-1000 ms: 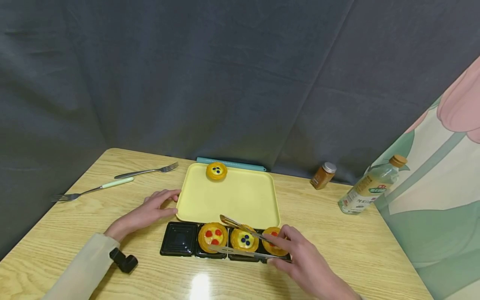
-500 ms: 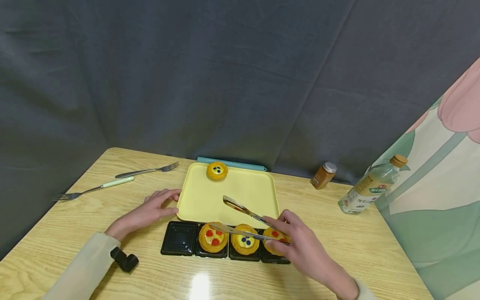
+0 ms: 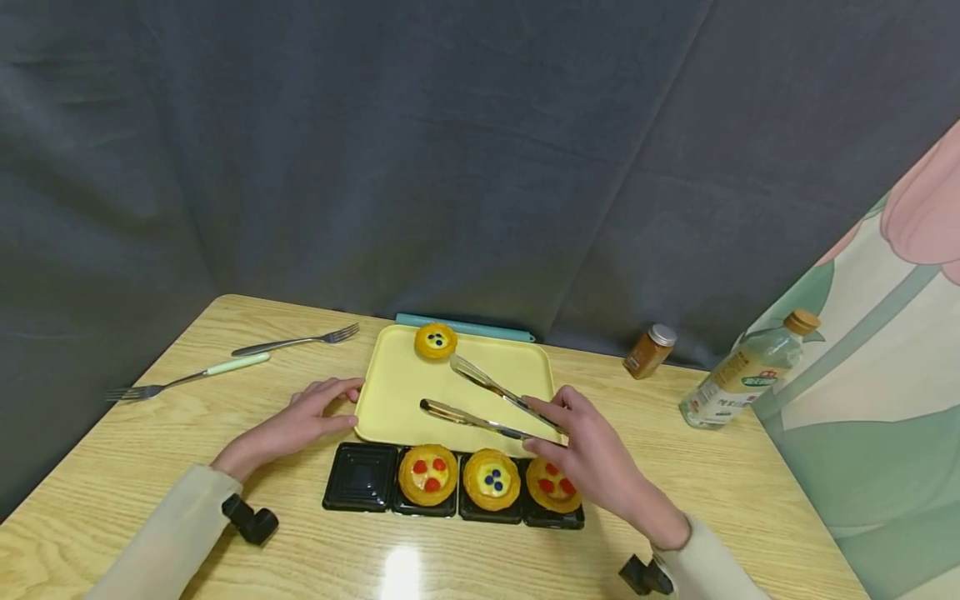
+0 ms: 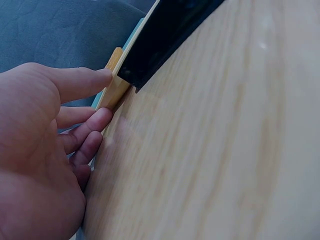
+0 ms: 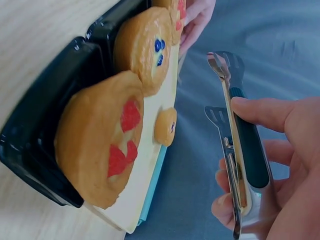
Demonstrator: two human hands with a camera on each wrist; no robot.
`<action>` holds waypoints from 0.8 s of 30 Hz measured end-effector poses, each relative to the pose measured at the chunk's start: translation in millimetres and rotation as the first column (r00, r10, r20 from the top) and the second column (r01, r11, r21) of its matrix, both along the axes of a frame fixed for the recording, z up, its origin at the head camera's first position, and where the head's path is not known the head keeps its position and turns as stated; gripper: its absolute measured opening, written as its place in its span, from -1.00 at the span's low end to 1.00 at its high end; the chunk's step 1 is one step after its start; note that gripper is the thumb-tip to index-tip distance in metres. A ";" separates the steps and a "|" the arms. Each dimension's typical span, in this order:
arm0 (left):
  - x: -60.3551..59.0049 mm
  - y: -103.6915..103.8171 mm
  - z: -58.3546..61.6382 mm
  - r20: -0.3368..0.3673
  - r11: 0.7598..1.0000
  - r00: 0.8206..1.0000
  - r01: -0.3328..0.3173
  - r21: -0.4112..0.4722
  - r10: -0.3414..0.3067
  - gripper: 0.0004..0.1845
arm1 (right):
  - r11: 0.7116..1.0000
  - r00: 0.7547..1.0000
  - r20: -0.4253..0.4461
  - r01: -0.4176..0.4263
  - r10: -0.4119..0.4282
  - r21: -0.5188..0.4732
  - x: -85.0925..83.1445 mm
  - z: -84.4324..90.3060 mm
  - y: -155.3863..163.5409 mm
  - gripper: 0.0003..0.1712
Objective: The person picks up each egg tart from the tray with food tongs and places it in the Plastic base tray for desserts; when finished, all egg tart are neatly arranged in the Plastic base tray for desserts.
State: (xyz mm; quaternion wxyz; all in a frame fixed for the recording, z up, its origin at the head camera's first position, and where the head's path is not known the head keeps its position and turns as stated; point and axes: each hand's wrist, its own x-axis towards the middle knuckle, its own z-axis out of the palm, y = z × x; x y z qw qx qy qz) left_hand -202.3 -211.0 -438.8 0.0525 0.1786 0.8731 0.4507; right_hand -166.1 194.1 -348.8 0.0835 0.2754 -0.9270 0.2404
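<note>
While the left hand [image 3: 288, 429] lies flat with relaxed fingers, touching the left edge of the yellow tray [image 3: 397, 400], the right hand [image 3: 592, 458] grips the tongs [image 3: 487, 400]. The tongs are spread and empty above the tray, near the far tart [image 3: 436, 341]. Three tarts sit in the black holder [image 3: 360, 487].

Head camera looks down toward 12 o'clock across the bench [image 3: 150, 467]; both close wrist cameras share its yellow tray [image 3: 397, 400].
</note>
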 end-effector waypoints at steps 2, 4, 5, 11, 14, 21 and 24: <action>-0.1 0.3 -0.2 -0.001 1.000 1.000 0.000 0.002 0.000 -0.34 | 1.000 1.000 -0.005 0.000 0.000 -0.003 -4.9 0.7 -1.0 -0.40; -0.5 0.4 -1.0 -0.001 1.000 1.000 0.001 -0.002 -0.001 -0.34 | 1.000 1.000 -0.010 0.001 -0.001 -0.013 -9.6 2.0 -1.6 -0.40; -0.5 0.5 -1.4 0.001 1.000 1.000 -0.001 -0.005 0.001 -0.34 | 1.000 1.000 -0.012 0.003 -0.003 -0.017 -12.0 2.5 -1.8 -0.39; -1.4 0.0 -3.6 0.010 1.000 1.000 -0.008 -0.009 0.008 -0.33 | 1.000 1.000 -0.010 0.005 -0.005 -0.030 -26.9 2.6 -2.3 -0.39; -1.5 -0.3 -3.7 0.014 1.000 1.000 -0.008 -0.005 0.008 -0.33 | 1.000 1.000 -0.008 0.007 -0.007 -0.027 -33.9 1.5 -3.5 -0.39; -0.2 -0.3 -1.1 0.003 1.000 1.000 0.002 -0.006 -0.002 -0.33 | 0.999 0.999 0.003 0.041 -0.041 0.021 -49.2 0.6 -9.6 -0.39; 0.0 -0.2 -0.2 0.003 1.000 1.000 0.003 -0.003 -0.003 -0.34 | 0.998 0.998 0.012 0.054 -0.055 0.031 -55.2 0.1 -12.0 -0.39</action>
